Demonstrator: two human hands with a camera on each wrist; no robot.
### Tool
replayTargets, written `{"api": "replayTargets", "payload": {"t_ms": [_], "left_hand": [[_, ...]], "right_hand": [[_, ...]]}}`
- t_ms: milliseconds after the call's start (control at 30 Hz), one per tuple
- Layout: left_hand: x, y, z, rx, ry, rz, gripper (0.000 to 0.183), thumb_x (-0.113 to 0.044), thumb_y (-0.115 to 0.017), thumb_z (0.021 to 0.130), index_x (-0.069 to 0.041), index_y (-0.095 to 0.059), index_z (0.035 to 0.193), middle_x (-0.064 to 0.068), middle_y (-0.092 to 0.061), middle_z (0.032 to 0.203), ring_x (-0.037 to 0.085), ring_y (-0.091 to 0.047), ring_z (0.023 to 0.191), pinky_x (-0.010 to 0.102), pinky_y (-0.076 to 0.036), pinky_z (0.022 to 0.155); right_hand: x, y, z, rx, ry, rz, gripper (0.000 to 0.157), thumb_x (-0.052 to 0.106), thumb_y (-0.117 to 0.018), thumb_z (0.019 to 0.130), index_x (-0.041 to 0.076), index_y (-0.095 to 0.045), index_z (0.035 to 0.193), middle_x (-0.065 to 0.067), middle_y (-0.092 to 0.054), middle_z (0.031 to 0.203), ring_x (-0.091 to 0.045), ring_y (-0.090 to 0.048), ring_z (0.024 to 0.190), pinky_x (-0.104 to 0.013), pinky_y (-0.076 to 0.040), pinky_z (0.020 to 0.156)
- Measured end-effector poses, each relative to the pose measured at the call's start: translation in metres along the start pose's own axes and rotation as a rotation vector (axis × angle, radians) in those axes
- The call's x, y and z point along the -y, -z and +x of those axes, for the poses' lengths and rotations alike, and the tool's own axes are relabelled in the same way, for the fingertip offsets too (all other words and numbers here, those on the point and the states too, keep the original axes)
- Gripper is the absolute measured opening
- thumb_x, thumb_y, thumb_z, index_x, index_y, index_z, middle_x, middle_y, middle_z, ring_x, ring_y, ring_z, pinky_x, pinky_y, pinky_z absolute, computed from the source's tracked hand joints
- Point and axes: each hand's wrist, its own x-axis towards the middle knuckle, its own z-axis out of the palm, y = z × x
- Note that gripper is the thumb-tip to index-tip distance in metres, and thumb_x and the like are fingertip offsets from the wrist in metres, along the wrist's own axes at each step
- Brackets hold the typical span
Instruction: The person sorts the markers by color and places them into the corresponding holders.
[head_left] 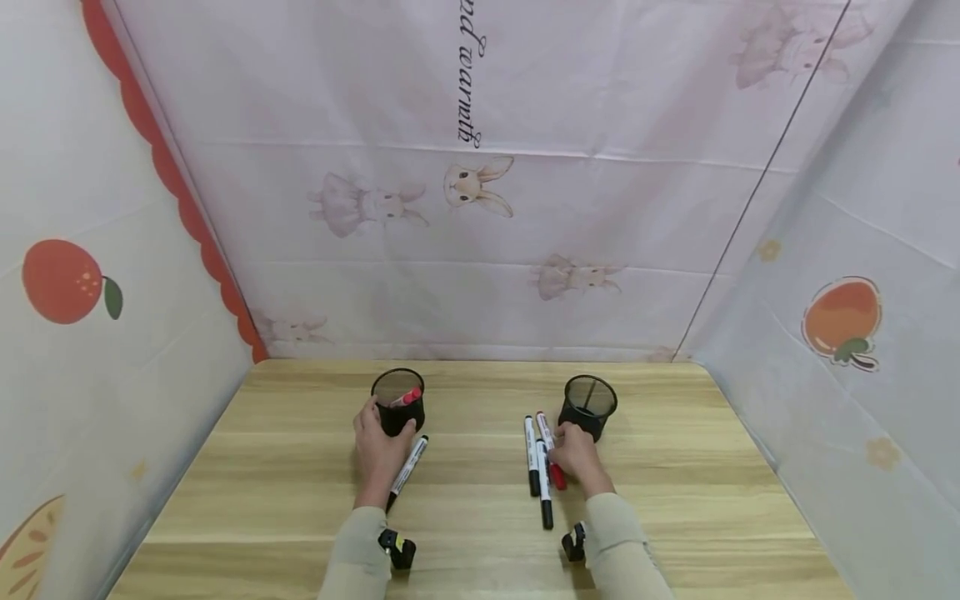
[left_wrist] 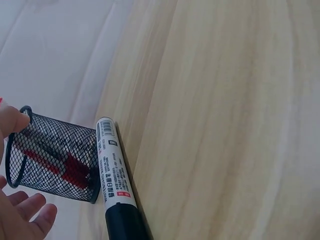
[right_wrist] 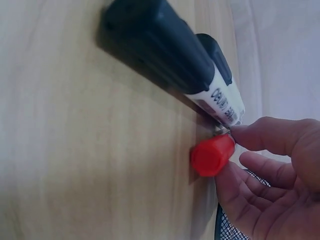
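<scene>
The right hand (head_left: 576,454) is nearly closed, pinching the red marker (head_left: 546,429) near its cap with thumb and fingers. This marker lies on the table (head_left: 480,467) at the hand's left side, its long axis pointing away from the person, cap end nearer; the right hand is much closer than the left. Two black markers (head_left: 544,479) lie just beside. The right cup (head_left: 582,423) stands just beyond the hand. The left hand (head_left: 381,450) holds the left cup (head_left: 397,422), its thumb and fingers spread around it.

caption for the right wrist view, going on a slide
Right hand pinching a red marker beside two black-capped markers, a mesh cup partly hidden behind.
</scene>
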Motion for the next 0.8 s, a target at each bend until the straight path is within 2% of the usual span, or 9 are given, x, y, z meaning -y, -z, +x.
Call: {"api": "replayTargets", "payload": {"t_ms": [100, 300, 367, 667, 800], "left_hand": [[0.003, 0.0, 0.002, -0.003, 0.023, -0.002, 0.082, -0.032, -0.077, 0.074, -0.008, -0.034, 0.14, 0.018, -0.039, 0.132, 0.035, -0.049, 0.108, 0.051, -0.042, 0.084], [0.003, 0.001, 0.005, 0.003, 0.041, -0.034, 0.082, -0.03, -0.078, 0.073, -0.006, -0.035, 0.138, 0.019, -0.04, 0.131, 0.036, -0.048, 0.109, 0.051, -0.041, 0.084], [0.002, 0.002, 0.006, 0.012, 0.042, -0.054, 0.083, -0.03, -0.079, 0.073, -0.005, -0.035, 0.138, 0.019, -0.04, 0.131, 0.037, -0.048, 0.111, 0.05, -0.041, 0.086], [0.002, -0.001, 0.011, 0.031, 0.073, -0.064, 0.086, -0.042, -0.077, 0.073, -0.009, -0.033, 0.14, 0.014, -0.038, 0.133, 0.033, -0.047, 0.112, 0.048, -0.04, 0.088], [0.0, -0.003, 0.014, 0.025, 0.068, -0.082, 0.086, -0.042, -0.076, 0.074, -0.009, -0.033, 0.141, 0.014, -0.038, 0.134, 0.032, -0.047, 0.111, 0.047, -0.039, 0.088]], "right_hand": [[0.001, -0.001, 0.0, 0.018, -0.024, 0.01, 0.034, 0.0, -0.072, 0.067, -0.006, -0.061, 0.099, -0.007, -0.057, 0.075, -0.023, -0.052, 0.07, -0.035, -0.046, 0.063], [0.002, -0.004, -0.002, 0.003, 0.0, -0.001, 0.025, -0.001, -0.071, 0.066, -0.004, -0.06, 0.089, -0.005, -0.055, 0.072, -0.021, -0.051, 0.066, -0.033, -0.046, 0.06], [0.002, -0.005, -0.002, -0.001, -0.01, 0.0, 0.026, -0.001, -0.071, 0.067, -0.004, -0.061, 0.09, -0.006, -0.057, 0.073, -0.022, -0.052, 0.069, -0.035, -0.047, 0.064], [0.004, -0.004, -0.003, -0.031, -0.02, 0.003, 0.03, 0.001, -0.071, 0.067, -0.006, -0.062, 0.095, -0.007, -0.059, 0.077, -0.022, -0.053, 0.069, -0.036, -0.047, 0.064], [0.004, -0.005, -0.002, -0.037, -0.031, -0.003, 0.03, 0.004, -0.071, 0.07, -0.006, -0.062, 0.097, -0.009, -0.059, 0.08, -0.022, -0.053, 0.07, -0.035, -0.047, 0.064]]}}
